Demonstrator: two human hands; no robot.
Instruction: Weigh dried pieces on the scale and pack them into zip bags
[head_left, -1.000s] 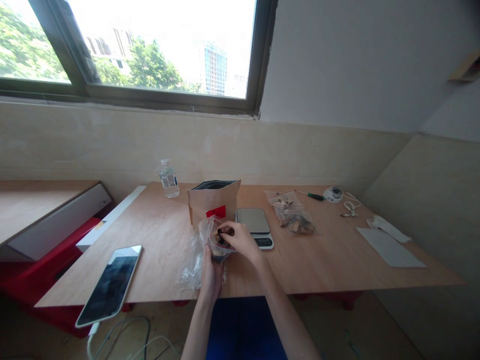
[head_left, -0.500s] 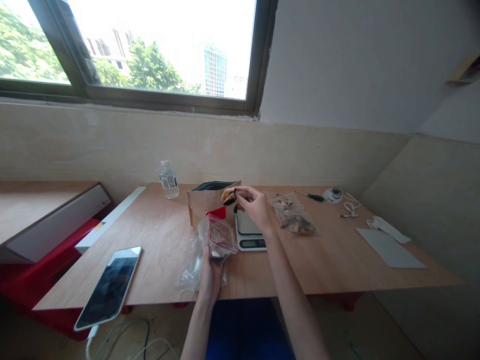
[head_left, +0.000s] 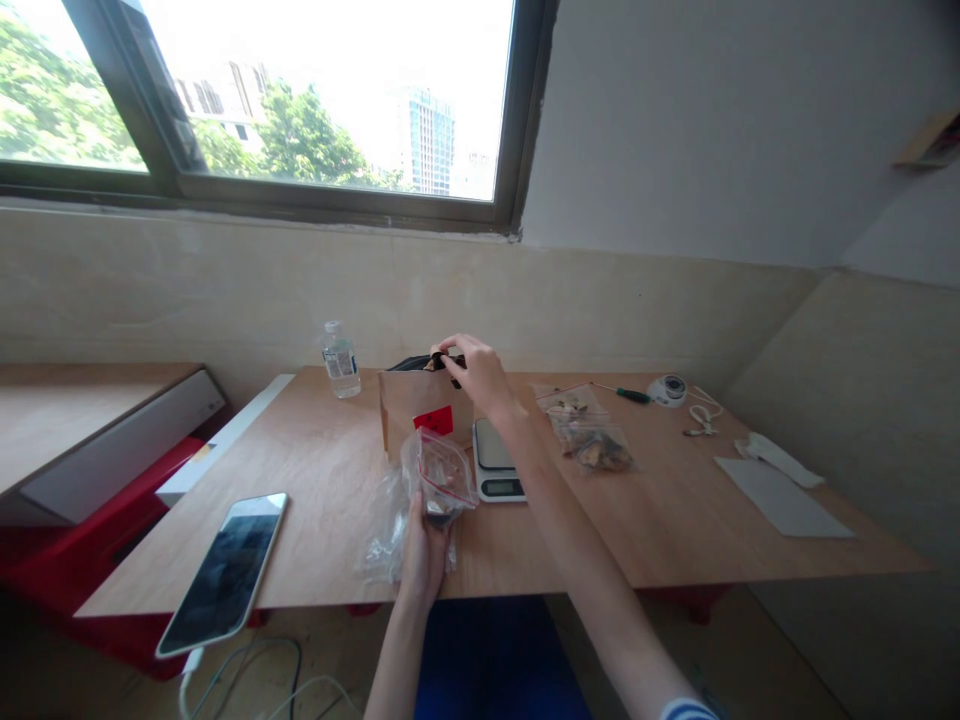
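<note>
At the mouth of a brown paper bag [head_left: 403,405] with a red label, my right hand [head_left: 480,376] pinches a dried brown-and-black piece [head_left: 434,361]; its exact kind is unclear. My left hand [head_left: 426,556] is closed around a clear zip bag [head_left: 444,468], held with its mouth open. Some dark content shows low in this bag. Beneath and left of that hand lie crumpled clear plastic bags [head_left: 381,530]. A kitchen scale [head_left: 495,450] stands right of the zip bag, partly covered by my right forearm. The paper bag's inside is hidden.
Right of the scale lie filled zip bags [head_left: 600,450]. Beyond them are a green screwdriver [head_left: 634,396], a white dome camera [head_left: 666,391] with its cable, and a white sheet [head_left: 784,497]. A water bottle [head_left: 342,365] stands back left; a phone [head_left: 225,575] overhangs the front edge.
My right hand has moved up, away and slightly left with the dried piece, from above the paper bag's front to its mouth. My left hand keeps the zip bag nearly in place.
</note>
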